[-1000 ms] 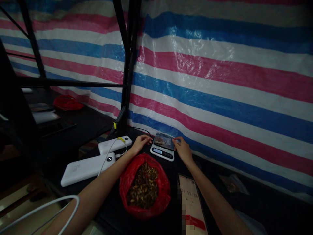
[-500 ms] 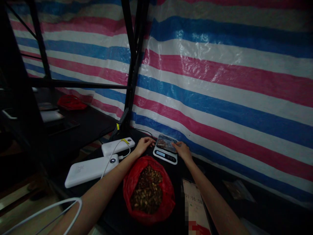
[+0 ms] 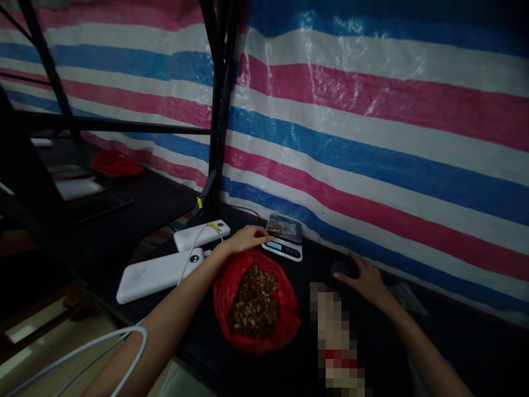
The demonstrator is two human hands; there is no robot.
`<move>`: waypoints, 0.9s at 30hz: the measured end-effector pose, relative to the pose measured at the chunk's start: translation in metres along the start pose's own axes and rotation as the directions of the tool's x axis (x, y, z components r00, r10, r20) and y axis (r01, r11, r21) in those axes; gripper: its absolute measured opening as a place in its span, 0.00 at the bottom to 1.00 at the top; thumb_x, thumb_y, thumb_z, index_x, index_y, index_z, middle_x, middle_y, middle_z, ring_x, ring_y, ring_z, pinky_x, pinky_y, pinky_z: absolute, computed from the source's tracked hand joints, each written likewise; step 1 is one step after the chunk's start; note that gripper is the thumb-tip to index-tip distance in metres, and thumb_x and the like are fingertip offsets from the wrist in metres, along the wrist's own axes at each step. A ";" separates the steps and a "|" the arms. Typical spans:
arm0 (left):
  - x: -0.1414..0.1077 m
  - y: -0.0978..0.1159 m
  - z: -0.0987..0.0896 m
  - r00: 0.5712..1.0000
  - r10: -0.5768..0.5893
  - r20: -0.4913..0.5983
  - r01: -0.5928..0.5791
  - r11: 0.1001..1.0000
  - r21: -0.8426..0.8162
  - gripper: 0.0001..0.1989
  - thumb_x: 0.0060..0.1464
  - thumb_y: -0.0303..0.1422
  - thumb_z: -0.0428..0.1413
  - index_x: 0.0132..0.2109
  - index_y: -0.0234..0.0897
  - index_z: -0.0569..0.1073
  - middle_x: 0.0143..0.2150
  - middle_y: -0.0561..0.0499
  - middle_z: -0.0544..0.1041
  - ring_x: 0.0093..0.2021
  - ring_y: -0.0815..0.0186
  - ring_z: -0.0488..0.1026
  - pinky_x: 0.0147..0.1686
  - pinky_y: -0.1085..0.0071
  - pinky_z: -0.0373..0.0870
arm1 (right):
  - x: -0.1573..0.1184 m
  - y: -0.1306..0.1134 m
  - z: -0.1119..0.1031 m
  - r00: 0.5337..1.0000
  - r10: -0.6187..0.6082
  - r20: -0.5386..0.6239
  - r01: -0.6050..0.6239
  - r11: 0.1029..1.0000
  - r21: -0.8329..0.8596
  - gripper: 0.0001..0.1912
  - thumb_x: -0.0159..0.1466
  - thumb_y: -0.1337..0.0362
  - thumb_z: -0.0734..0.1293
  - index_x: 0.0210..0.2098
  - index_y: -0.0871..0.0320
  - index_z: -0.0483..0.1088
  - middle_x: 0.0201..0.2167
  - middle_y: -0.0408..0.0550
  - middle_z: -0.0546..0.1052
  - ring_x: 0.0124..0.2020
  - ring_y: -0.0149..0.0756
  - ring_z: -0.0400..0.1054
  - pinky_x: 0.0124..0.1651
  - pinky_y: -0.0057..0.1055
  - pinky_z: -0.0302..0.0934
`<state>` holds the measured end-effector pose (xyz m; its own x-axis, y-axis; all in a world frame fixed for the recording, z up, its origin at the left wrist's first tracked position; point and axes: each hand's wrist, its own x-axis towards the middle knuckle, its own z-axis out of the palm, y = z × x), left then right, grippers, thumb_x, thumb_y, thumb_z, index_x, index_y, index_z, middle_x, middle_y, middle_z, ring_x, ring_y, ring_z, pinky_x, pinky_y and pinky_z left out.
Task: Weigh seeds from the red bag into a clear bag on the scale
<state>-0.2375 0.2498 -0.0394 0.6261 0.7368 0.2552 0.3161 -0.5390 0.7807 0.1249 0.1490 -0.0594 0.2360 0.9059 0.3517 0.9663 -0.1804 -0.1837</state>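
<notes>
1. The left grip (image 3: 247,238) is curving narrowly, its fingertips lying at the left edge of the scale (image 3: 285,251); whether it is pinching anything, I cannot tell.
2. A clear pouch (image 3: 285,227) is lying on the scale, just beyond and right of the left grip, well apart from the right grip.
3. The right grip (image 3: 369,281) is standing wide, thumb and forefinger parting around a small dark object (image 3: 341,268); contact is not showing clearly.
4. A red bag (image 3: 289,311) of brown seeds (image 3: 254,303) is sitting open, nearer the wearer than either grip.
5. A second pouch (image 3: 411,299) is resting just beside the right grip's wrist.
</notes>
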 end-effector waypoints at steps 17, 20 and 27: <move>-0.011 0.001 -0.013 0.918 -0.032 0.394 0.018 0.999 0.040 0.16 0.38 0.41 0.61 0.34 0.37 0.77 0.30 0.53 0.76 0.30 0.68 0.70 0.29 0.79 0.60 | -0.036 -0.145 -0.047 0.946 -0.312 0.083 0.211 0.793 0.572 0.19 0.50 0.59 0.68 0.40 0.55 0.62 0.38 0.47 0.74 0.34 0.38 0.69 0.38 0.35 0.63; -0.009 -0.002 -0.011 0.906 -0.034 0.423 0.017 0.999 0.043 0.14 0.39 0.41 0.60 0.32 0.36 0.77 0.27 0.55 0.75 0.27 0.70 0.68 0.27 0.80 0.59 | -0.054 -0.187 -0.055 0.808 -0.571 0.147 0.448 0.756 0.477 0.13 0.54 0.67 0.65 0.40 0.53 0.65 0.39 0.46 0.72 0.41 0.37 0.66 0.44 0.34 0.60; -0.005 -0.007 -0.006 0.934 0.036 0.357 -0.035 0.999 -0.011 0.14 0.49 0.40 0.52 0.31 0.32 0.74 0.25 0.54 0.73 0.25 0.71 0.65 0.26 0.78 0.59 | -0.052 -0.219 -0.030 0.668 -0.719 0.192 0.703 0.694 0.154 0.16 0.58 0.76 0.58 0.43 0.58 0.67 0.45 0.53 0.69 0.48 0.41 0.63 0.50 0.39 0.57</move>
<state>-0.2465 0.2522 -0.0424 0.8503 0.5225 0.0633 0.2862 -0.5599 0.7775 -0.0958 0.1299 -0.0104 -0.5569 0.8083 0.1912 0.8209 0.5706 -0.0214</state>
